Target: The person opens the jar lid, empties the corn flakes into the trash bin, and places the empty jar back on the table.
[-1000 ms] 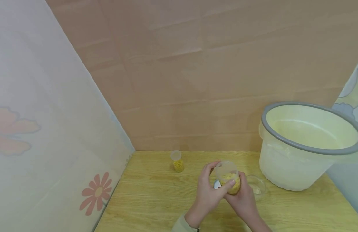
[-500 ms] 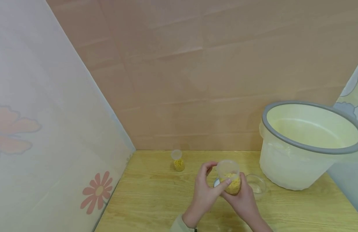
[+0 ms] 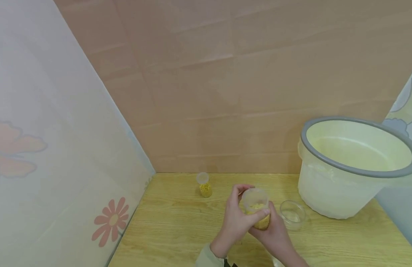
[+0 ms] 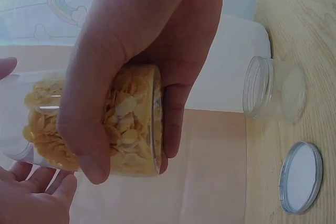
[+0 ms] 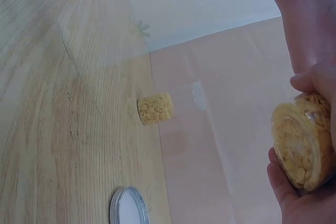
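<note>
Both hands hold a clear jar of yellow flakes (image 3: 259, 220) above the table, its open mouth tipped toward the head camera. My left hand (image 3: 236, 217) curves round the upper part, thumb across the front. My right hand (image 3: 274, 231) grips lower down; in the left wrist view the right hand (image 4: 131, 30) has its thumb over the jar (image 4: 131, 121) near the base. The right wrist view shows the jar's bottom (image 5: 296, 150) packed with flakes. An empty glass jar (image 3: 292, 215) stands just right of the right hand.
A metal-rimmed lid with a white inside (image 4: 301, 178) lies on the table near the empty jar; hands hide it in the head view. A second jar of flakes (image 3: 205, 190) stands at the back. To the right is a big white tub (image 3: 332, 193) with a grey rim.
Both hands have shifted slightly left with the jar. The empty glass jar is now more exposed, while the lid edge seen between the hands has become hidden.
</note>
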`<act>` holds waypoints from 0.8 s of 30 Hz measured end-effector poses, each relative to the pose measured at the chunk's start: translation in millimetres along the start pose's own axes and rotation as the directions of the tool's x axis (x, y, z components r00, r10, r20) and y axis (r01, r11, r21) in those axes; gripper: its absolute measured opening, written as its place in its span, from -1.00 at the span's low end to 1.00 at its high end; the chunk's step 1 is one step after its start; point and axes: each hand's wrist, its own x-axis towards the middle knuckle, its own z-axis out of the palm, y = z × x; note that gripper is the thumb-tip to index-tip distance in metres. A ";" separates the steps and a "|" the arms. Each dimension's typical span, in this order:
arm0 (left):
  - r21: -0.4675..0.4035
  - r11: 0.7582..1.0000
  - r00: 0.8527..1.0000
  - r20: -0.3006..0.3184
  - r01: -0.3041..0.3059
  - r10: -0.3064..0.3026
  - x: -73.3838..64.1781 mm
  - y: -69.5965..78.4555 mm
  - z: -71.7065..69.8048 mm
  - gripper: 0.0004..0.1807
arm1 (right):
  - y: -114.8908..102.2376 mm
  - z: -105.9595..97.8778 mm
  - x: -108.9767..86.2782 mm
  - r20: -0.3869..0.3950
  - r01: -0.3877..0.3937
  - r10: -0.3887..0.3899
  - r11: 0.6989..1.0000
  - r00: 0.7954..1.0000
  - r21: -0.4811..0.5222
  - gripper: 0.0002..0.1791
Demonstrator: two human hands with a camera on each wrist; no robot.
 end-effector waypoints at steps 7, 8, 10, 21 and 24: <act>-0.034 0.999 0.999 0.048 -0.001 0.003 0.5 -1.2 1.7 -0.39 | -2.2 2.4 -1.9 0.048 0.006 -0.008 0.999 0.999 0.052 -0.16; -0.032 0.999 0.999 0.054 -0.005 0.007 0.8 -1.3 2.0 -0.38 | -2.1 2.4 -2.0 0.048 0.005 -0.008 0.998 0.999 0.061 -0.17; -0.024 1.000 0.998 0.062 -0.020 0.021 1.1 -1.4 2.3 -0.36 | -1.7 2.2 -1.9 0.049 0.004 -0.007 0.998 0.999 0.066 -0.18; 0.025 0.986 0.980 0.114 -0.164 0.161 0.0 -5.7 -2.0 -0.33 | 5.8 -2.3 1.0 -0.032 0.108 -0.109 0.994 0.994 -0.018 -0.23; 0.015 0.988 0.981 0.117 -0.157 0.154 -1.2 -7.7 -4.4 -0.36 | 6.0 -3.1 0.6 -0.026 0.085 -0.085 0.996 0.996 0.004 -0.23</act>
